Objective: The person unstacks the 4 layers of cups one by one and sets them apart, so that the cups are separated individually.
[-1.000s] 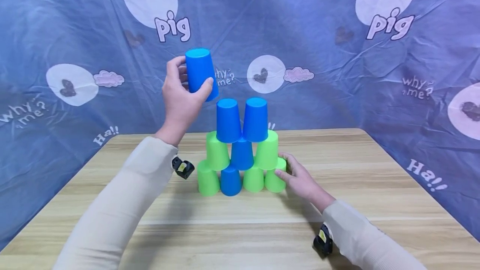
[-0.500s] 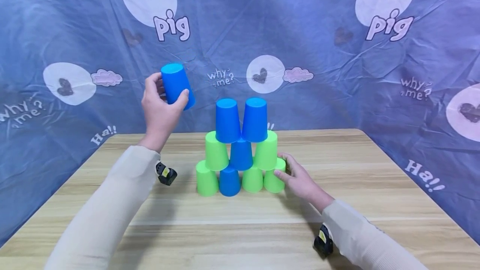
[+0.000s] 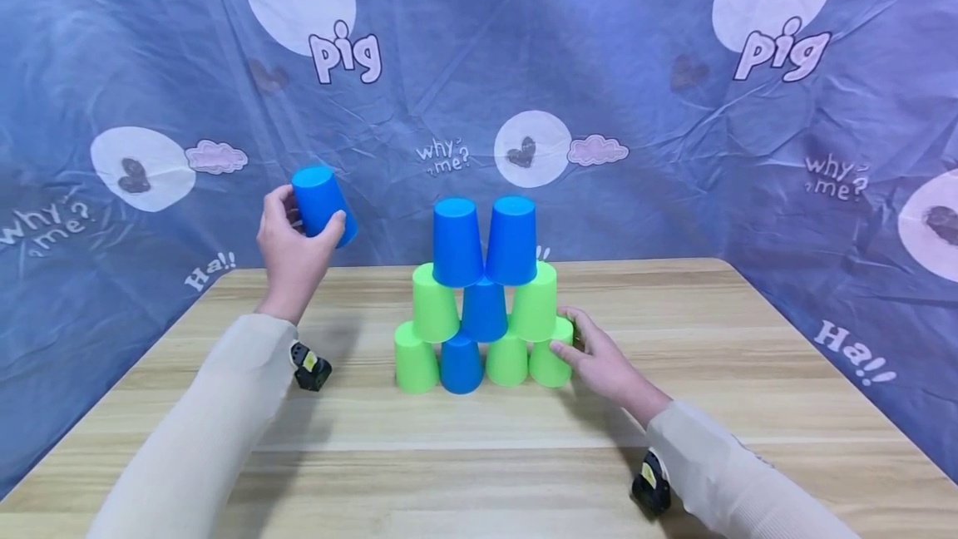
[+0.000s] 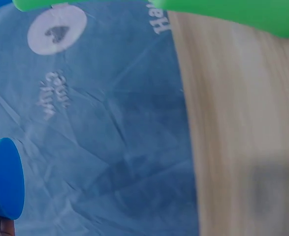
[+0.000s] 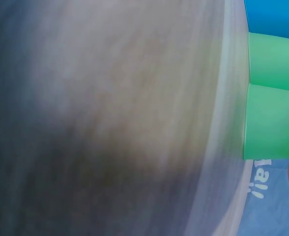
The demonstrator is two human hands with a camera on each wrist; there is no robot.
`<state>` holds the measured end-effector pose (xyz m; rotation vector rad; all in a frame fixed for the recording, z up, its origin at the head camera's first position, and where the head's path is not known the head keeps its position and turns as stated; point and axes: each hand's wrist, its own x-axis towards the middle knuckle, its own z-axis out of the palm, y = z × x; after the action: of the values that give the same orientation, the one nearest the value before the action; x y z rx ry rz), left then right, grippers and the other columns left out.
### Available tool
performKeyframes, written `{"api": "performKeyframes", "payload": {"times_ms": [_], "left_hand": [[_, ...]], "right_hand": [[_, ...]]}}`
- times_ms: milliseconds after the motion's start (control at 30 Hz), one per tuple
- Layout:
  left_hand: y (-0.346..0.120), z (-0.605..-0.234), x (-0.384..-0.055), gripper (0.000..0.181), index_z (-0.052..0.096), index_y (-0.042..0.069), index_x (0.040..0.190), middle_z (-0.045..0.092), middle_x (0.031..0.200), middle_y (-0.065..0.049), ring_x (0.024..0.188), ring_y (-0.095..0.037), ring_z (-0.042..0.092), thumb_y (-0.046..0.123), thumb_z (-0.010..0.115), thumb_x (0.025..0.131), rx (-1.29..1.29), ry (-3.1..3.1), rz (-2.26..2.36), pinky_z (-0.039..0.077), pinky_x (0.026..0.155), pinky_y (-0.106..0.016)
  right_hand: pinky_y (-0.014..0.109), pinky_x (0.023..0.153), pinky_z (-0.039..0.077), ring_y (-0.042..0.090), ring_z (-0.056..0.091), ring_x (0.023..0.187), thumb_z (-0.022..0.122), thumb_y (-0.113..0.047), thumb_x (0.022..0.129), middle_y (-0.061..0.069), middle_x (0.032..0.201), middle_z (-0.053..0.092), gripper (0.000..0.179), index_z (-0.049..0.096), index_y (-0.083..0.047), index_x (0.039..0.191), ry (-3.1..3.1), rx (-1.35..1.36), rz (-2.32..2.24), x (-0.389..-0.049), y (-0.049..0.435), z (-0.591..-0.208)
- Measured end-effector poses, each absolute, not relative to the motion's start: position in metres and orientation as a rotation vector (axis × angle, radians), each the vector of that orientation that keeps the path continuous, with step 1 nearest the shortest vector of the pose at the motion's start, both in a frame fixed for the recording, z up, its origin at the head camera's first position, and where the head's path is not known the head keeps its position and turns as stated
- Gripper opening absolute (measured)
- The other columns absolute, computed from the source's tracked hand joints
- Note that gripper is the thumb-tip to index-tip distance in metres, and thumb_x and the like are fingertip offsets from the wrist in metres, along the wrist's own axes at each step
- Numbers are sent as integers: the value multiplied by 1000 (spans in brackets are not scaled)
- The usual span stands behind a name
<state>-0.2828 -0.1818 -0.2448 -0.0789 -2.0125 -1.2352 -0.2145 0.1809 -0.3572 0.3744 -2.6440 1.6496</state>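
Observation:
In the head view my left hand (image 3: 292,252) grips an upside-down blue cup (image 3: 318,198), thumb in front and fingers behind. The cup is tilted, up in the air left of a cup pyramid; its open rim (image 4: 9,179) shows in the left wrist view. My right hand (image 3: 606,360) holds the green cup (image 3: 550,364) at the right end of the bottom row, thumb on its front. The pyramid's top row is two blue cups, one (image 3: 457,244) beside another (image 3: 511,244). Below sit a green cup (image 3: 434,304), a blue cup (image 3: 485,312) and a green cup (image 3: 535,304).
The bottom row also has a green cup (image 3: 415,360), a blue cup (image 3: 461,364) and a green cup (image 3: 507,360). All stand on a wooden table (image 3: 464,472). A printed blue cloth (image 3: 644,215) hangs behind it. Each wrist wears a small black camera.
My left hand has moved left and down with the blue cup, away from the pyramid's top, and the cup leans more. My right hand and the stacked cups have stayed in place.

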Motion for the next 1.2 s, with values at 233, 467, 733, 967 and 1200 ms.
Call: {"api": "performKeyframes", "payload": {"times_ms": [233,467,733,967,1200], "left_hand": [[-197,-265,-285,61,38,6,129,47,128,-15,114,-29,49,28,68,80,40,-2041,-1288,42,97,-44],[-209,-288,-290,60,37,5,128,46,130,-14,117,-29,48,24,68,80,142,-2066,-1333,40,99,-43],[-215,-311,-289,63,30,7,134,38,139,-16,127,-32,40,23,65,84,266,-2165,-1424,36,104,-47],[-221,-333,-294,64,31,3,135,40,138,-21,126,-37,40,18,66,84,297,-2226,-1411,36,102,-51],[-224,-349,-288,65,26,4,140,34,143,-23,130,-41,35,19,62,88,411,-2325,-1426,32,104,-55]], "right_hand": [[50,104,35,35,46,120,51,-7,93,21,126,49,50,30,0,138,-2640,383,1656,-215,181,-357],[49,104,35,35,47,119,51,-9,93,20,125,49,50,30,0,138,-2642,385,1661,-214,181,-357],[50,104,35,35,46,120,51,-10,93,19,126,49,50,31,-1,138,-2649,376,1652,-214,181,-356],[51,104,34,35,46,120,51,-11,93,19,126,49,51,30,-2,139,-2656,357,1656,-214,181,-356],[50,103,35,34,47,119,51,-10,93,18,125,50,51,30,-3,139,-2648,352,1665,-214,180,-357]]}}
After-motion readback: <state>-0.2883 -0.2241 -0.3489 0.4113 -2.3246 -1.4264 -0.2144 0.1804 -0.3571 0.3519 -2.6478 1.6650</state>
